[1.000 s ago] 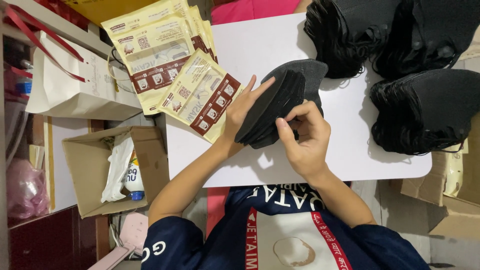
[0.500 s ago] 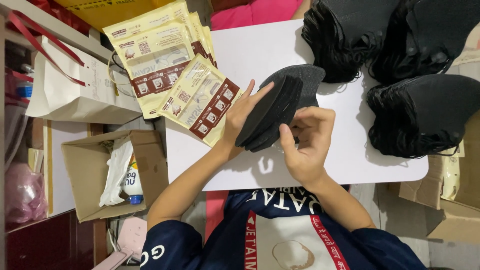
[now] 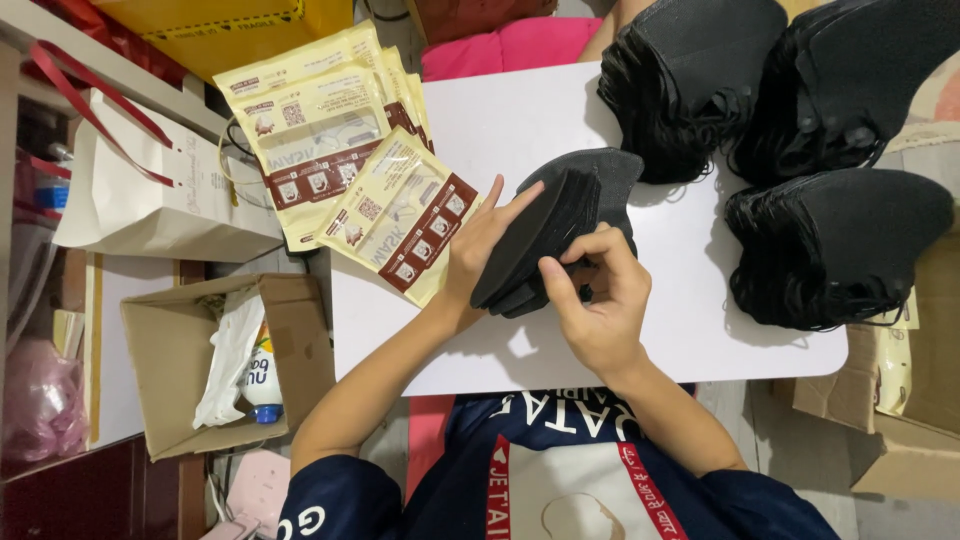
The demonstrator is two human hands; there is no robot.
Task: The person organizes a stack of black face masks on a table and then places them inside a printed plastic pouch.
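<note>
A small stack of black face masks [image 3: 565,215] is held over a white table [image 3: 500,130]. My left hand [image 3: 478,245] supports the stack from the left, fingers stretched along its edge. My right hand [image 3: 595,295] pinches the stack's lower right side with thumb and fingers. Beside my left hand lies a beige and dark red flat pouch [image 3: 400,215], with a fan of similar pouches [image 3: 310,130] behind it.
Three big heaps of black masks [image 3: 690,75] [image 3: 850,70] [image 3: 835,255] fill the table's right side. An open cardboard box [image 3: 165,370] with a bottle sits on the floor at left. A white paper bag [image 3: 130,205] with red handles stands at the far left.
My right hand has shifted slightly on the mask stack, thumb moving along its lower edge. The stack stays between both hands.
</note>
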